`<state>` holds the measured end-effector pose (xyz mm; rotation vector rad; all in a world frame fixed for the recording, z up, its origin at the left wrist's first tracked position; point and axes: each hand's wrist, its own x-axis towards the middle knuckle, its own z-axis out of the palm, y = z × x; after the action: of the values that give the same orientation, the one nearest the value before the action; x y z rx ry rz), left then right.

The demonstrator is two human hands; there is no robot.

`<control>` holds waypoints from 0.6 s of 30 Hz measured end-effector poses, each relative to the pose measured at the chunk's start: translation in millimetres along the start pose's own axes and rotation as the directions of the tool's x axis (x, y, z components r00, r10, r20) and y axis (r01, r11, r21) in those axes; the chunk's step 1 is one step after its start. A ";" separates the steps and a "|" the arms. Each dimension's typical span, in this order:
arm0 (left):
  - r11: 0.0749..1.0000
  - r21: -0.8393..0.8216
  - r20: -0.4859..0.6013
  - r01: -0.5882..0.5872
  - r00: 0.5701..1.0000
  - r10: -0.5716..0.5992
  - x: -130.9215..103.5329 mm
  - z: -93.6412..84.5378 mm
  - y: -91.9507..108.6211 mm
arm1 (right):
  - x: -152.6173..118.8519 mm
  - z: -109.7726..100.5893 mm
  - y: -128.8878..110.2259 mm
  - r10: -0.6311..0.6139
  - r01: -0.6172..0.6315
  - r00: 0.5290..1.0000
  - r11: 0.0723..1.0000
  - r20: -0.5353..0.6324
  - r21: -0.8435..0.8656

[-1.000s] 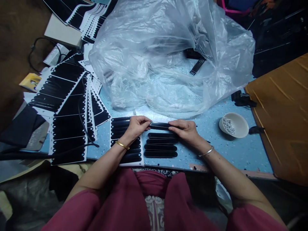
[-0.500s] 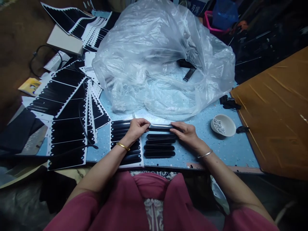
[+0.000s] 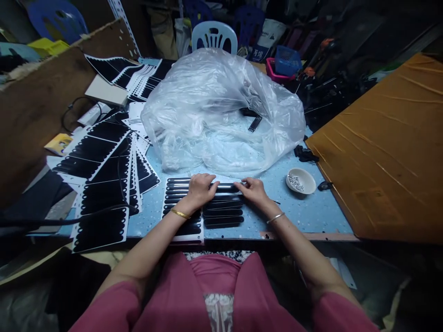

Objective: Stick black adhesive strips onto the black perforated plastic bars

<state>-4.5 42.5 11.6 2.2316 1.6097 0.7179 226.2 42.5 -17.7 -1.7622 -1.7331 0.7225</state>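
Both hands have come closer together along a glossy black strip point(image 3: 226, 187), and the view has lifted to take in a pale chair point(image 3: 214, 37). That strip lies between them, its long axis running left to right—left hand point(image 3: 201, 191) at one end, right hand point(image 3: 254, 190) at the other, neither clearly nearer. Thumb and finger of the right seem to pinch its end; whether the left grips or only presses cannot be told. Nearer the body, roughly parallel, lie loose black strips point(image 3: 223, 216); a strip-covered card point(image 3: 183, 239) sits partly under the left forearm.
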 end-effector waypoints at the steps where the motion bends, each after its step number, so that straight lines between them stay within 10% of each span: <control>1: 1.000 0.016 0.046 -0.022 0.999 0.021 4.5 1.8 3.8 | 0.7 2.6 -0.7 -0.009 0.009 1.000 1.000 -0.002 -0.015; 6: 0.991 -0.135 0.345 0.024 0.938 0.024 27.2 15.6 4.8 | 3.8 5.1 -1.2 -0.059 0.060 0.998 0.998 0.015 -0.024; 18: 0.975 -0.223 0.371 0.017 0.926 0.069 31.0 15.1 -2.3 | 8.0 -3.7 2.6 -0.030 0.006 0.992 0.981 0.120 0.194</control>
<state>9.8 73.2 4.7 2.0752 1.2493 0.4149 230.8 50.4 -17.0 -1.5978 -1.6922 0.9748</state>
